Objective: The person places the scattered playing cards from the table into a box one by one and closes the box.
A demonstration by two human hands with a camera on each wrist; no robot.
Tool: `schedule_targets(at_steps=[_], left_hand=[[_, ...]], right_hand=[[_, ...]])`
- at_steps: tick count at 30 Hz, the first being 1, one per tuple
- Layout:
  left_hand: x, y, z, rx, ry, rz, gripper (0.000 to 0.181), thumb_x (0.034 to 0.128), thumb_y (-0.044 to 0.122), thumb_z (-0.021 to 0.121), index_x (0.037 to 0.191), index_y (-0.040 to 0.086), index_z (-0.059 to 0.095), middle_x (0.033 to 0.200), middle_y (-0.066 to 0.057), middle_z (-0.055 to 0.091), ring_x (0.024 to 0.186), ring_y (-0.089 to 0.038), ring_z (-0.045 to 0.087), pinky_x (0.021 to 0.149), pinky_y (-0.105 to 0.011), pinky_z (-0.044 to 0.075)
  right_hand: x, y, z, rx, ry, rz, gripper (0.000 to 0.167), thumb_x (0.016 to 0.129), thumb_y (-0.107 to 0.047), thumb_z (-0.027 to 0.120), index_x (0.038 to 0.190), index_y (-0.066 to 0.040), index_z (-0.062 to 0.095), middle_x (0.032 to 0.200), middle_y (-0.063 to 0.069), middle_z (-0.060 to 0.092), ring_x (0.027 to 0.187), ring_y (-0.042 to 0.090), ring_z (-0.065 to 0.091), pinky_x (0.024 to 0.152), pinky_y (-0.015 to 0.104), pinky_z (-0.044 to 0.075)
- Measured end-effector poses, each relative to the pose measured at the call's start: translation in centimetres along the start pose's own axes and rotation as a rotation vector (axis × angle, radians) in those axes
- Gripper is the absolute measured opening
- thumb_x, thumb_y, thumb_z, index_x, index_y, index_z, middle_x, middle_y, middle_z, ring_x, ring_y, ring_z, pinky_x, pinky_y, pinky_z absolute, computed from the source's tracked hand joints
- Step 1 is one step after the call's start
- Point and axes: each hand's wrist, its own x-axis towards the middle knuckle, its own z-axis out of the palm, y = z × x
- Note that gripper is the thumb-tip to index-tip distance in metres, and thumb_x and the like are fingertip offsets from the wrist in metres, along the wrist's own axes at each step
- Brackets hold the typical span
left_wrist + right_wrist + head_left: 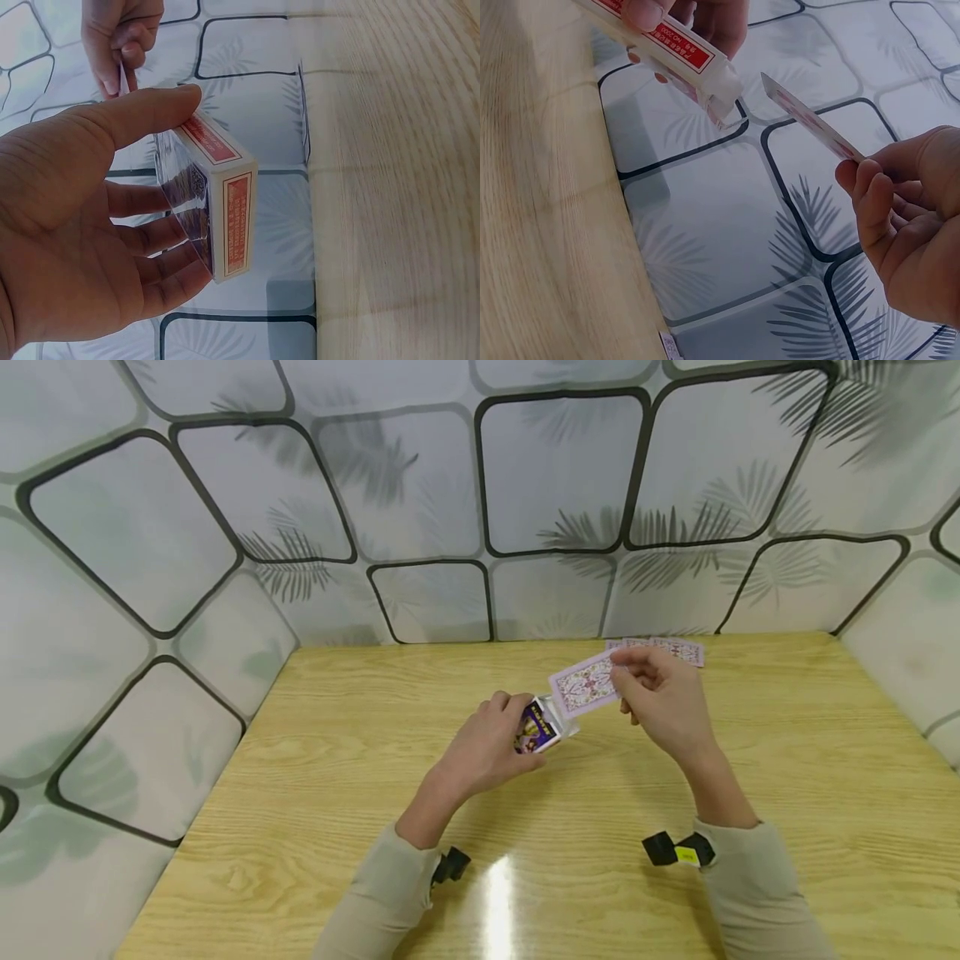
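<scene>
My left hand [487,743] grips a small card box [537,727] with a dark purple picture face and white edges; red printed labels show on its narrow sides in the left wrist view. The box's flap end [724,94] points toward my right hand. Between thumb and fingers, my right hand [663,702] pinches a playing card [587,685] with a pink floral back, tilted and held in the air just beyond the box opening. In the right wrist view, a gap separates the card [814,120] from the box. Whether more cards lie inside the box is hidden.
Several playing cards [678,651] lie in a row at the back edge of the wooden table [337,777], partly behind my right hand. A patterned cloth backdrop [420,485] rises along the table's back and sides.
</scene>
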Motion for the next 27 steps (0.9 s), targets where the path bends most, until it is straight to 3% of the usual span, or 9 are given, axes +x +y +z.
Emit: schedule_targets(at_steps=[15, 27], left_hand=[[0.0, 0.0, 0.2, 0.0, 0.003, 0.021, 0.079, 0.0858, 0.037, 0.078, 0.148, 0.007, 0.039, 0.126, -0.015, 0.052, 0.096, -0.021, 0.052, 0.077, -0.032, 0.048], [-0.2, 0.2, 0.0, -0.007, -0.013, 0.047, 0.076, 0.0856, 0.037, 0.078, 0.147, 0.009, 0.042, 0.126, -0.013, 0.053, 0.097, -0.02, 0.052, 0.08, -0.032, 0.047]], right_hand=[[-0.3, -0.4, 0.6, -0.15, -0.006, -0.095, 0.015, 0.095, -0.005, 0.064, 0.107, 0.003, 0.069, 0.076, 0.011, 0.062, 0.054, 0.008, 0.052, 0.043, 0.019, 0.042], [-0.3, -0.1, 1.4, -0.2, 0.004, -0.151, 0.011, 0.092, 0.002, 0.065, 0.102, 0.004, 0.07, 0.071, 0.009, 0.063, 0.052, 0.006, 0.05, 0.043, 0.018, 0.038]])
